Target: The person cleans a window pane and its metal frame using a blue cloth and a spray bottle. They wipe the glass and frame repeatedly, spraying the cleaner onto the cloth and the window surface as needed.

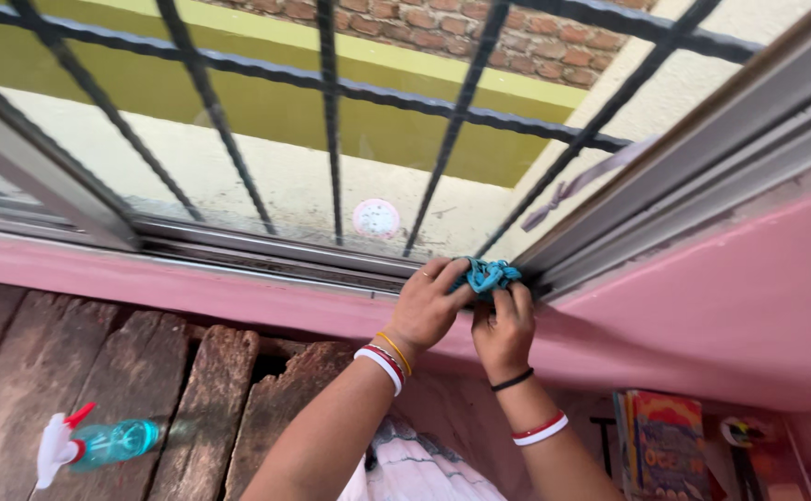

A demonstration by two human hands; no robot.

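Observation:
Both my hands press a bunched blue cloth [489, 275] into the lower right corner of a metal window frame [266, 250]. My left hand [428, 304] grips the cloth from the left, fingers curled around it. My right hand [504, 325] pinches it from below. Bangles sit on both wrists.
Black iron bars [329, 111] stand behind the glass. A pink wall ledge [702, 306] runs under the frame. A blue spray bottle with a white and red trigger [95, 443] lies on rough wooden planks [146, 390] at lower left. Colourful books [665, 445] stand at lower right.

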